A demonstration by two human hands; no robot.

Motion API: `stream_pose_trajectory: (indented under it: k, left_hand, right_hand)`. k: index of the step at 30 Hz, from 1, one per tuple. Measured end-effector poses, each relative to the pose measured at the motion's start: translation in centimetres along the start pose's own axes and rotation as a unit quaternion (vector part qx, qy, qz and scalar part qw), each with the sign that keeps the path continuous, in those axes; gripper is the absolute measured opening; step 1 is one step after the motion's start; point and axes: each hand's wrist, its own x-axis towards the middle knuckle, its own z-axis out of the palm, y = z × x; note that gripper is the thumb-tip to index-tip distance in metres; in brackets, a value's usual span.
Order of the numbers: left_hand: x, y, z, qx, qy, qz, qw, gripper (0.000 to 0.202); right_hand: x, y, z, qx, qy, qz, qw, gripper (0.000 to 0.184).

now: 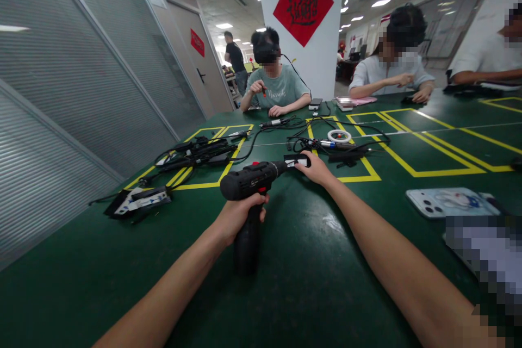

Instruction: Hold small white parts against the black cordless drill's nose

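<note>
My left hand [240,216] is wrapped round the grip of a black cordless drill [249,179] with red buttons. The drill's chuck points right and away from me, and its base is low over the green table. With my right hand [313,169] I grip a small black piece with a white label [297,161], just past the chuck. Whether a bit in the chuck touches that piece, I cannot tell. Behind my right hand lie a pen-like tool with a blue band [332,145] and a roll of white tape [339,136].
Tangled black cables [199,151] lie at the left on the green table [196,272], near an opened black-and-white packet [141,202]. A phone in a patterned case [451,203] rests at the right beside a blurred-out object. Several people sit across the table. A glass partition stands left.
</note>
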Motion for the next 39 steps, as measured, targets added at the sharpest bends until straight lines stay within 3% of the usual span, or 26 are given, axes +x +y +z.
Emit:
stream_pose_trajectory:
  k: [39]
  left_hand:
    - [0.38, -0.67, -0.55, -0.001, -0.014, 0.007, 1.000, 0.020]
  right_hand:
    - [0.01, 0.34, -0.07, 0.021, 0.004, -0.001, 1.000, 0.053]
